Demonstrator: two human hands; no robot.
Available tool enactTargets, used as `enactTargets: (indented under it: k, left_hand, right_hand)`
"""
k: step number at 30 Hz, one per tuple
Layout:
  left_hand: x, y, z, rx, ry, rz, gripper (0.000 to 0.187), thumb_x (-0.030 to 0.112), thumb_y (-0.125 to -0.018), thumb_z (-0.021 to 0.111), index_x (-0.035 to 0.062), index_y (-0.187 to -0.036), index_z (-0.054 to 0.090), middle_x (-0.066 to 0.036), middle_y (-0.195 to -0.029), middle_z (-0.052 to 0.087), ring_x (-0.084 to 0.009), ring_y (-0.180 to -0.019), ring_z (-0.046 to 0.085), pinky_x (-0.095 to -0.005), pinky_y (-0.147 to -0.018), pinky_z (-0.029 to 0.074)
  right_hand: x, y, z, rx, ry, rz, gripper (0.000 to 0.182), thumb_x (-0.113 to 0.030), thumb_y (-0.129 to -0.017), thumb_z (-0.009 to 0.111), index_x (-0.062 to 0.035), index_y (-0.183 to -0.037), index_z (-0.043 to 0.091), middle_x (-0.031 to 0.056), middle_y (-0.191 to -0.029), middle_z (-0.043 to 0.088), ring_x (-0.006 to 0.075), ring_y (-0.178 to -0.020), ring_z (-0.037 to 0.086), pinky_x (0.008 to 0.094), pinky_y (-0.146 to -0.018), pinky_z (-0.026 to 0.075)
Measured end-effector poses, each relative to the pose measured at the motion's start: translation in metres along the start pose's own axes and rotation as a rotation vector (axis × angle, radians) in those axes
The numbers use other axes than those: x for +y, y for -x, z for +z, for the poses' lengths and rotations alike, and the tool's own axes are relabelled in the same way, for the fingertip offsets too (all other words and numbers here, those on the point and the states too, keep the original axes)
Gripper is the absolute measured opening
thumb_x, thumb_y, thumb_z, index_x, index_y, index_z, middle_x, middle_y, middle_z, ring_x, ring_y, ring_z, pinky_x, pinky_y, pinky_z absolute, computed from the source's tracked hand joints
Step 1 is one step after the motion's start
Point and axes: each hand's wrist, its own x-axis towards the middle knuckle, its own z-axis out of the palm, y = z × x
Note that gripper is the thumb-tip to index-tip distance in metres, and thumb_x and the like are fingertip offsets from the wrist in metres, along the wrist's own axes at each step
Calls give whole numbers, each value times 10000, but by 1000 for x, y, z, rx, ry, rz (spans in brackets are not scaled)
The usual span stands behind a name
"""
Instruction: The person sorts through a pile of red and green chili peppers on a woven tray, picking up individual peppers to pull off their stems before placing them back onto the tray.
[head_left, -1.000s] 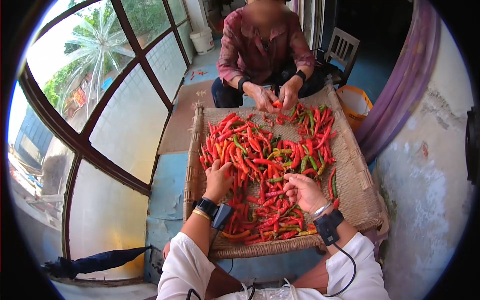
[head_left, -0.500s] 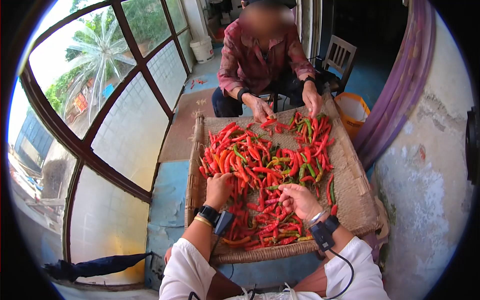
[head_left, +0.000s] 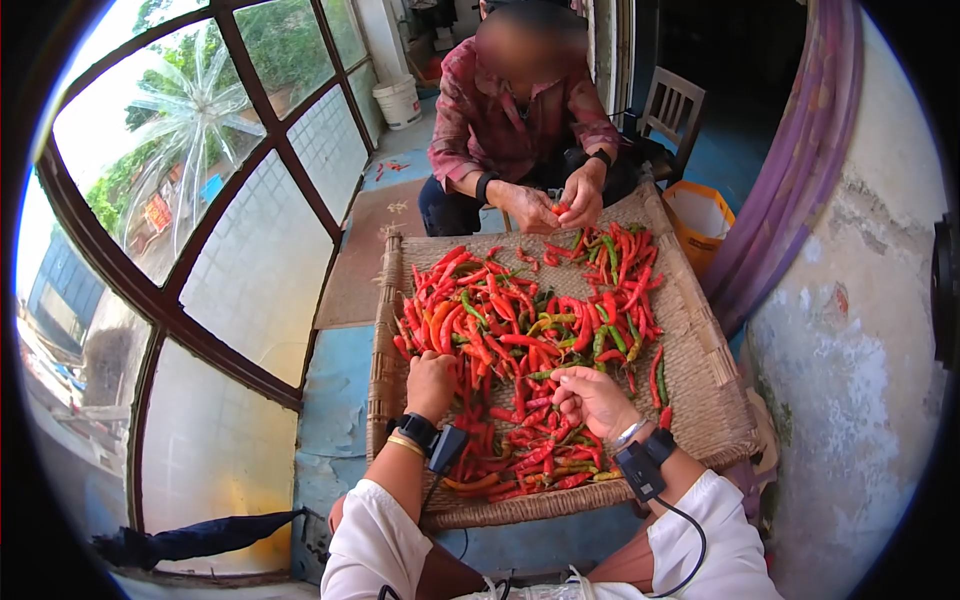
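Red chili peppers (head_left: 485, 310), with some green ones among them, lie heaped on a woven tray (head_left: 690, 390) in front of me. My left hand (head_left: 432, 386) is at the heap's left side, its fingers curled down against the peppers; whatever they grip is hidden. On the right, thumb and fingers of my right hand (head_left: 598, 400) are pinched at the end of a green chili pepper (head_left: 541, 375), just above the red ones. Across the tray, a person's two hands (head_left: 540, 205) hold a small red piece of pepper between them.
The person in a patterned red shirt (head_left: 480, 110) sits at the tray's far side. A yellow bucket (head_left: 697, 225) and a wooden chair (head_left: 675, 115) stand back right. A white bucket (head_left: 398, 102) is at back left, near the window frame. A folded dark umbrella (head_left: 200, 540) lies lower left.
The other person's hands have come together and lifted off the peppers, now with a red piece between them. My own hands have barely moved.
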Motion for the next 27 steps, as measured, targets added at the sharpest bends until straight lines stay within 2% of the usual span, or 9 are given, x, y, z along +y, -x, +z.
enactTargets:
  k: [4, 7, 12, 19, 21, 22, 24, 25, 27]
  left_hand:
    - [4, 3, -5, 15, 44, -8, 189, 134, -703, 579, 134, -873, 660, -87, -872, 581, -301, -815, 511, -364, -729, 444]
    - [1, 1, -4, 34, 40, 79, 191, 131, -670, 615, 112, -855, 656, -110, -876, 602, -311, -790, 543, -386, -719, 447]
    - [8, 2, -8, -165, 178, -23, 195, 199, -681, 626, 113, -855, 645, -120, -822, 607, -297, -804, 575, -380, -691, 464]
    - [5, 0, 2, -222, 319, -77, 149, 183, -674, 623, 84, -786, 633, -122, -750, 618, -291, -733, 600, -373, -658, 472]
    - [12, 0, -1, -199, 501, -85, 131, 133, -674, 622, 67, -787, 624, -93, -676, 608, -213, -659, 611, -322, -605, 476]
    - [17, 0, -3, -205, 500, -84, 131, 133, -674, 622, 67, -787, 624, -93, -676, 607, -213, -659, 611, -322, -605, 476]
    - [28, 1, -10, -341, 848, -128, 85, 62, -693, 613, 44, -776, 604, -17, -641, 580, -103, -611, 567, -247, -555, 456]
    - [40, 5, -20, -345, 848, -133, 85, 62, -693, 613, 44, -776, 604, -17, -641, 580, -103, -611, 567, -247, -555, 456]
    - [66, 11, -40, -540, 1116, -134, 81, 5, -723, 597, 25, -800, 582, 33, -662, 545, -43, -611, 510, -194, -547, 433]
  right_hand:
    - [1, -1, 0, -11, 8, -2, 178, -163, -866, 495, -42, -994, 525, 31, -712, 590, 60, -529, 539, 190, -425, 419]
    - [1, -1, 0, -16, 18, 4, 180, -162, -867, 494, -41, -996, 525, 32, -715, 593, 61, -531, 542, 189, -426, 420]
    - [3, -2, -1, -20, 30, 7, 181, -166, -866, 497, -41, -995, 524, 32, -712, 592, 62, -533, 545, 189, -427, 420]
    - [2, -1, 2, -19, 47, 23, 176, -171, -865, 501, -47, -987, 529, 31, -701, 595, 63, -540, 550, 189, -442, 434]
    - [1, -1, 3, -6, 54, 28, 180, -174, -865, 502, -45, -987, 529, 28, -700, 594, 61, -540, 548, 188, -442, 434]
    - [2, -2, 2, -10, 94, 23, 183, -178, -865, 501, -43, -985, 531, 29, -710, 593, 61, -549, 548, 188, -449, 437]
    - [3, -2, 2, -12, 132, 25, 185, -181, -866, 500, -41, -984, 532, 30, -719, 592, 62, -557, 549, 188, -456, 440]
    - [3, -2, 3, -25, 193, 20, 203, -194, -864, 504, -39, -991, 532, 29, -729, 590, 65, -566, 545, 193, -452, 436]
    - [3, -3, 8, -42, 255, 13, 221, -208, -862, 508, -36, -997, 532, 29, -738, 588, 68, -575, 541, 197, -449, 432]
